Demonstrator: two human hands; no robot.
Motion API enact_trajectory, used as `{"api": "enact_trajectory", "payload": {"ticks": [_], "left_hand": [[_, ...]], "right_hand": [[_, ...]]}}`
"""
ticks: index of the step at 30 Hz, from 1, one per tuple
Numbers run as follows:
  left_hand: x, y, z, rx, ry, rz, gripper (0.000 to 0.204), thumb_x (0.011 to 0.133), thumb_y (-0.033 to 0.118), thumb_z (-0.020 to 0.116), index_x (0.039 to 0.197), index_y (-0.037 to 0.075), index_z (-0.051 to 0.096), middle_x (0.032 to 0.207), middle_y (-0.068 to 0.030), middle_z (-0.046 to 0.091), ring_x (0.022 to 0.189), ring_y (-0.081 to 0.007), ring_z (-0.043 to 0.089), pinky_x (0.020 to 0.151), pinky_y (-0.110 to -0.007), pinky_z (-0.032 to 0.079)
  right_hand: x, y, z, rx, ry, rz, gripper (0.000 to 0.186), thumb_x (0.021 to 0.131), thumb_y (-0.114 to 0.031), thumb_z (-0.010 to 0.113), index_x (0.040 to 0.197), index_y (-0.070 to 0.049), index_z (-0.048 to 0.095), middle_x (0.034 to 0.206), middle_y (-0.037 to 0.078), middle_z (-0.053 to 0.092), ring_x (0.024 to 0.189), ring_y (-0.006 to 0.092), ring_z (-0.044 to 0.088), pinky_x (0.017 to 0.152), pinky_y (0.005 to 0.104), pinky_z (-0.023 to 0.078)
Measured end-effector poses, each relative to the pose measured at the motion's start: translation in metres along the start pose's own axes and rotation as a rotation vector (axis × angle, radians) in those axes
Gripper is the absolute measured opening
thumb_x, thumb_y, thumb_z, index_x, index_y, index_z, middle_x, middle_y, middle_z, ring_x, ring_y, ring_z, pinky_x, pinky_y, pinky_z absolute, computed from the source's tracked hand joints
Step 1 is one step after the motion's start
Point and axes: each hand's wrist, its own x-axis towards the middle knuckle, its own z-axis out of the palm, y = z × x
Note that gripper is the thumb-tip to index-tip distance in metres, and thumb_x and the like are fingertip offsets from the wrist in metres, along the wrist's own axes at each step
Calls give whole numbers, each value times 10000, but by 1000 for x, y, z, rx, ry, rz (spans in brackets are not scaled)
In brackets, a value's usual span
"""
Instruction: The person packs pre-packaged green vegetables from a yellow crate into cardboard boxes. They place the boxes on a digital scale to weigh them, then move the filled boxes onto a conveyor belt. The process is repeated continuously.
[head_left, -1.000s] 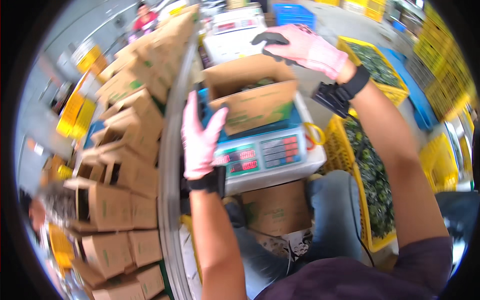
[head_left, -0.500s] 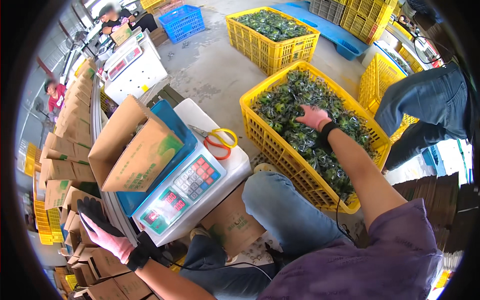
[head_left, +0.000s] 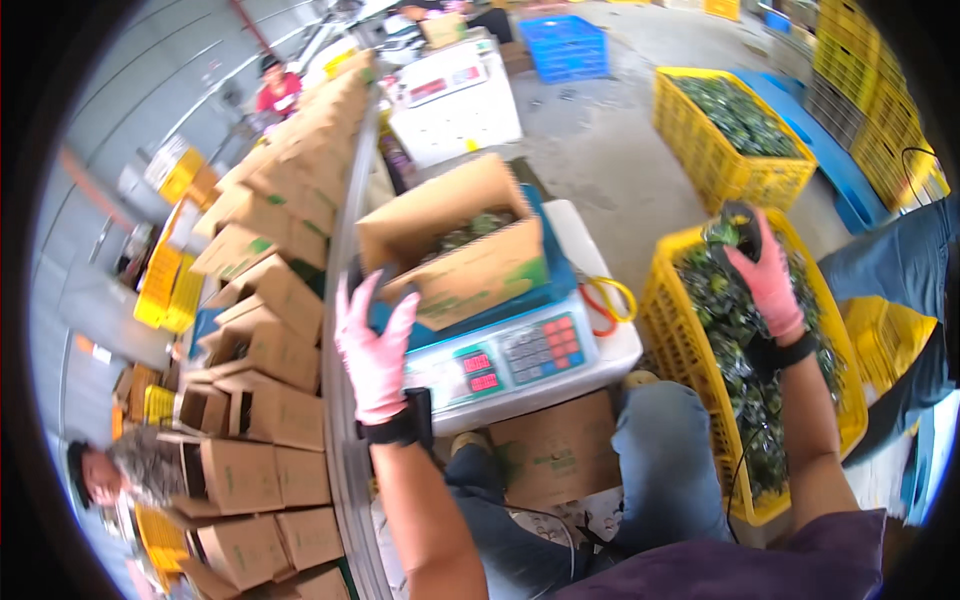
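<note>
My left hand [head_left: 375, 345], in a pink glove, is raised with its fingers spread at the left corner of an open cardboard box [head_left: 485, 275]. Motion blur hides whether it touches the cardboard. Dark green pieces lie inside the box, which rests in the blue tray of a digital scale [head_left: 500, 365]. On the right, my right hand [head_left: 768, 280], gloved in pink with a black palm, curls around a plastic-wrapped green piece [head_left: 722, 234], partly hidden by the fingers. That hand is over a yellow crate [head_left: 690, 425] full of similar wrapped green produce [head_left: 735, 375].
Scissors [head_left: 622, 298] with red and yellow handles lie beside the scale. Left of a metal rail [head_left: 345, 300] stand rows of open cardboard boxes [head_left: 270, 400]. Another filled yellow crate [head_left: 720, 160] and a blue crate [head_left: 565, 50] stand beyond. People are at the left and back.
My view has swung left. My left hand has come up to the box on the scale, fingers spreading. My right hand has moved from the produce's middle to the crate's far end, closing around a piece.
</note>
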Motion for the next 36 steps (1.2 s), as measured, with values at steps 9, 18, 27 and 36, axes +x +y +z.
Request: {"api": "enact_trajectory", "payload": {"ticks": [9, 18, 27, 36], "left_hand": [[-4, -2, -16, 62, -28, -75, 345, 722, 126, 728, 1051, 73, 639, 983, -160, 635, 901, -289, 625, 821, -355, 482], [-8, -9, -14, 25, -43, 8, 301, 766, 166, 712, 1037, 57, 639, 838, -116, 672, 767, -216, 630, 728, -307, 482], [-4, -26, -42, -349, 166, -108, 392, 862, 105, 625, 1222, -22, 536, 1144, -102, 590, 1020, -151, 556, 898, -273, 438], [-8, -48, -76, -470, 374, -165, 339, 926, 136, 535, 1209, -50, 538, 1136, -102, 605, 1018, -140, 561, 913, -272, 429]], "right_hand": [[101, -205, 203, -253, -672, -935, 466, 773, -232, 630, 1213, -116, 531, 1062, 169, 602, 901, 304, 610, 774, 399, 489], [92, -207, 282, -742, -1216, -804, 320, 812, -138, 507, 1113, -102, 609, 974, 169, 644, 933, 332, 600, 825, 408, 466], [115, -193, 212, 35, -647, -700, 396, 857, -226, 523, 1221, -72, 540, 1118, 161, 610, 1025, 286, 582, 913, 353, 441], [127, -99, 136, 757, -692, 84, 419, 957, -243, 458, 1315, -26, 446, 1255, 72, 543, 1076, 139, 546, 930, 280, 434]]}}
